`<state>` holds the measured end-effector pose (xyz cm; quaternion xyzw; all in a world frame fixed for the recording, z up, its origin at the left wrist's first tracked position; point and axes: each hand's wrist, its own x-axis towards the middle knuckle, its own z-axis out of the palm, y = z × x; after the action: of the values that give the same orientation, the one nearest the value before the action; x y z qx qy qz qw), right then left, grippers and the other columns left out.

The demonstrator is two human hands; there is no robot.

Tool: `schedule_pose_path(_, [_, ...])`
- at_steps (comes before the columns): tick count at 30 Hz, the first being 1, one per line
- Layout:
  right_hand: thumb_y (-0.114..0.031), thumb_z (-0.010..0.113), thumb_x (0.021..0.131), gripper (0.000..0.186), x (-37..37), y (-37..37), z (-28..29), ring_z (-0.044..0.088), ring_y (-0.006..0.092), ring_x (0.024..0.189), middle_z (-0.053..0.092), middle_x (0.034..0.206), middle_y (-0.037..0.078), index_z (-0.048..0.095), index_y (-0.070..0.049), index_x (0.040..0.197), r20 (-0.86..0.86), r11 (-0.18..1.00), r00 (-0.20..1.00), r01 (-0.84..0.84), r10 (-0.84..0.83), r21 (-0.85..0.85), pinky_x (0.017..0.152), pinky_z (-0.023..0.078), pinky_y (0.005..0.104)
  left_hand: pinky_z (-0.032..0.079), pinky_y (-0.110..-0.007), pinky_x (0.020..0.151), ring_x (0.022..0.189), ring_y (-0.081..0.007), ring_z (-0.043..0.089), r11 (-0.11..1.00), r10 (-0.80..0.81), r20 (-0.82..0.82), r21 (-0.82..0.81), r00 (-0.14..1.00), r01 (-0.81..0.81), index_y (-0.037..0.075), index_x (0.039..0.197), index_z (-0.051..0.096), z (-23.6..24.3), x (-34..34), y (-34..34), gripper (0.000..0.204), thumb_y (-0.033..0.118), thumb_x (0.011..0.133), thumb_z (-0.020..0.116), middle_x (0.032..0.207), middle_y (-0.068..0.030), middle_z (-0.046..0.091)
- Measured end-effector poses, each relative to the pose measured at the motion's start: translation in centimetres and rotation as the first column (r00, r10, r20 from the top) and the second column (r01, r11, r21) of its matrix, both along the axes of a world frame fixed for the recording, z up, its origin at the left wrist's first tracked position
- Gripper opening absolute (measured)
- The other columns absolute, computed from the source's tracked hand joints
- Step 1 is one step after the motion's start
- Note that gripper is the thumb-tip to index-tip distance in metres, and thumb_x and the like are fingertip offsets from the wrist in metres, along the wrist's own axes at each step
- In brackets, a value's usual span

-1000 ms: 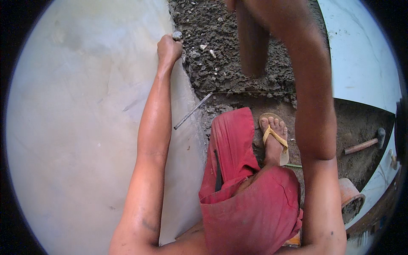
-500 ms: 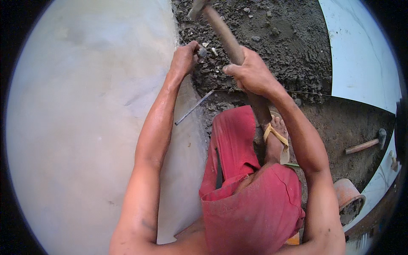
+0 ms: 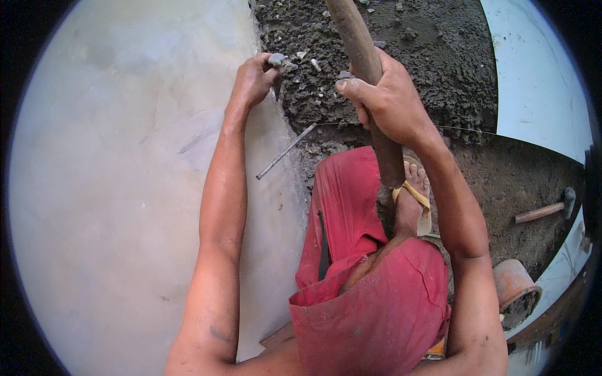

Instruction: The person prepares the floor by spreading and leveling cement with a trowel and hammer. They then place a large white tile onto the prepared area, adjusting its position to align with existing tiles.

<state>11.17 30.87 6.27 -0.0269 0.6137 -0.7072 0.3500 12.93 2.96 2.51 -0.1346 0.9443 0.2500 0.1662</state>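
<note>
My left hand (image 3: 254, 78) is closed on a small grey object (image 3: 276, 61), perhaps a metal tool's head, where the smooth pale slab (image 3: 113, 156) meets rough dark mortar (image 3: 426, 56). My right hand (image 3: 392, 100) grips a long wooden handle (image 3: 348, 22) that runs out past the top edge; its lower end reaches down beside my foot (image 3: 414, 194) in a yellow flip-flop. Just below my left hand, a thin metal rod (image 3: 285, 151) lies at the slab edge, with a string running right from its upper end. My red shorts (image 3: 367, 326) fill the lower middle.
Large white marbled tiles (image 3: 536, 75) border the mortar at right. A hammer (image 3: 538, 213) with a wooden handle lies on rough dark ground (image 3: 508, 182). An orange, dirt-streaked bucket (image 3: 511, 279) holding grey material stands at lower right, beside my right arm.
My right hand and wooden handle came down from the top, then shifted slightly right. The tool head seen half a second ago has left the frame. My left hand moved right, then back left.
</note>
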Motion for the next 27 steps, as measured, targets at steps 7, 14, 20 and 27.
schedule_pose_path(7, [-0.015,0.066,0.078,0.032,0.3,0.4,1.5,0.049,0.0098,0.046,0.053,0.063,0.002,0.052,0.0,0.102,-0.021,0.988,0.996,0.083,-0.087,-0.132,0.043,0.041,0.0262,0.047,-0.03,0.067,0.069,-0.0146,0.059,0.998,-0.061,0.051,-0.006,0.997,0.062,0.004,0.097,0.064,-0.4,1.2,0.9,0.018,0.009,0.08,0.066,0.076,-0.0073,0.065])
schedule_pose_path(14, [-0.014,0.064,0.081,0.022,-0.3,1.0,1.3,0.048,0.0075,0.043,0.051,0.06,0.001,0.049,-0.004,0.093,-0.175,0.904,0.904,0.339,-0.39,-0.261,0.04,0.039,0.0233,0.047,-0.033,0.071,0.074,-0.022,0.061,0.99,-0.134,0.051,0.059,0.99,0.131,0.004,0.098,0.063,-1.3,1.7,1.0,0.022,0.012,0.078,0.067,0.082,-0.0144,0.065])
schedule_pose_path(20, [-0.017,0.072,0.071,0.041,4.6,5.5,-2.2,0.061,0.0281,0.069,0.059,0.079,0.011,0.053,-0.002,0.104,-0.358,0.939,0.933,0.155,-0.038,0.306,0.065,0.049,0.036,0.047,-0.033,0.071,0.074,-0.0225,0.062,0.998,-0.034,0.008,-0.056,0.999,0.034,0.003,0.097,0.063,-0.5,2.4,0.8,0.021,0.015,0.08,0.066,0.081,-0.0148,0.065])
schedule_pose_path(27, [-0.014,0.067,0.072,0.038,13.5,16.6,-3.0,0.064,0.0373,0.08,0.063,0.088,0.017,0.054,-0.005,0.107,-0.186,0.786,0.959,-0.056,0.214,0.615,0.069,0.05,0.0398,0.051,-0.029,0.076,0.081,-0.0154,0.063,0.9,0.394,-0.219,0.287,0.892,-0.327,-0.004,0.102,0.06,7.9,5.3,1.8,0.025,0.017,0.088,0.062,0.088,-0.0087,0.066])
